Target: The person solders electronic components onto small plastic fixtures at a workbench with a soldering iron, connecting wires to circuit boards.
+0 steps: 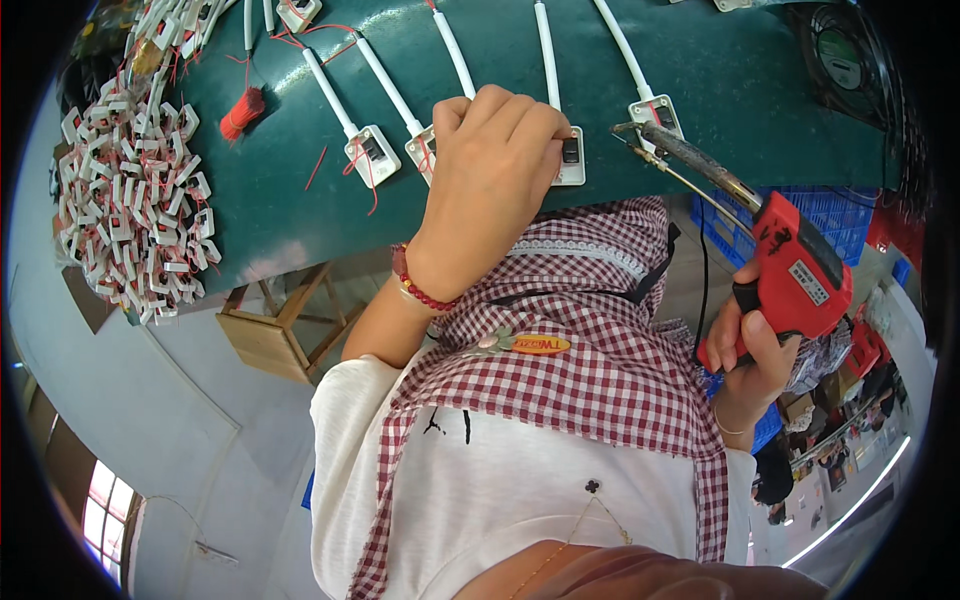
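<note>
My right hand grips a red soldering gun by its handle. The gun's long metal barrel reaches up and left, and its tip lies just over or beside the rightmost white switch housing. My left hand is bent over the row of housings with its fingers curled down; what they pinch is hidden. Close to its thumb side sits a white housing with a black switch. Left of it lie another partly covered housing and one with loose red wires. White tubes run up from the housings.
A big heap of white housings with red wires covers the table's left end. A bundle of red wires lies on the green tabletop. Black cable coils lie at far right, blue crates below. A wooden stool stands lower left.
</note>
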Available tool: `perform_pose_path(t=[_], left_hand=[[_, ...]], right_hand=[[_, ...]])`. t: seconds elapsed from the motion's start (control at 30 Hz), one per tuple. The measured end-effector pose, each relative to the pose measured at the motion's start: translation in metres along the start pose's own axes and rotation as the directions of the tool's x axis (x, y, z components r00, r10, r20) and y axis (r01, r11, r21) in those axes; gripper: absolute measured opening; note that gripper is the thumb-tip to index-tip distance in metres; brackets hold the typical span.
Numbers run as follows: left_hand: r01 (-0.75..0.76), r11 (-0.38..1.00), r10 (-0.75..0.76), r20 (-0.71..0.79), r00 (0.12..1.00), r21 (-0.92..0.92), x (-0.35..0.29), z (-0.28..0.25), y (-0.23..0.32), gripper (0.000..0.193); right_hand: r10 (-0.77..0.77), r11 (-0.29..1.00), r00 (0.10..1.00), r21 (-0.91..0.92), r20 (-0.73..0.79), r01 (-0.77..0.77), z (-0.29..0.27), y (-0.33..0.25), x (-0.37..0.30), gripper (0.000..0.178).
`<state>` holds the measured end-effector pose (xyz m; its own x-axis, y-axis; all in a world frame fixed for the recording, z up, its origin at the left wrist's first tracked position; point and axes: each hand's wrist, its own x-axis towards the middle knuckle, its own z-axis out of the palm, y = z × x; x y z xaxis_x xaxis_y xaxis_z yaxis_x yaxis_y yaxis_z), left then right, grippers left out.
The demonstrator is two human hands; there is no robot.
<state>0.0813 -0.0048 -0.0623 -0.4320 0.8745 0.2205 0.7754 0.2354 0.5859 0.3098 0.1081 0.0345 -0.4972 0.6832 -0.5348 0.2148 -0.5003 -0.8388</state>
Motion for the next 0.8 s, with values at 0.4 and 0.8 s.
perform_pose_path(t=[0.4,0.8], left_hand=[[-0.016,0.997,0.007,0.121,0.993,0.077,0.005,-0.014,0.002,0.01],[0.009,0.992,0.012,0.163,0.987,-0.128,0.007,-0.007,0.005,0.008]], right_hand=[[0.067,0.996,0.996,0.056,0.057,-0.071,-0.002,0.008,-0.006,0.039],[0.115,0.991,0.993,0.06,0.017,-0.116,0.003,0.006,-0.006,0.037]])
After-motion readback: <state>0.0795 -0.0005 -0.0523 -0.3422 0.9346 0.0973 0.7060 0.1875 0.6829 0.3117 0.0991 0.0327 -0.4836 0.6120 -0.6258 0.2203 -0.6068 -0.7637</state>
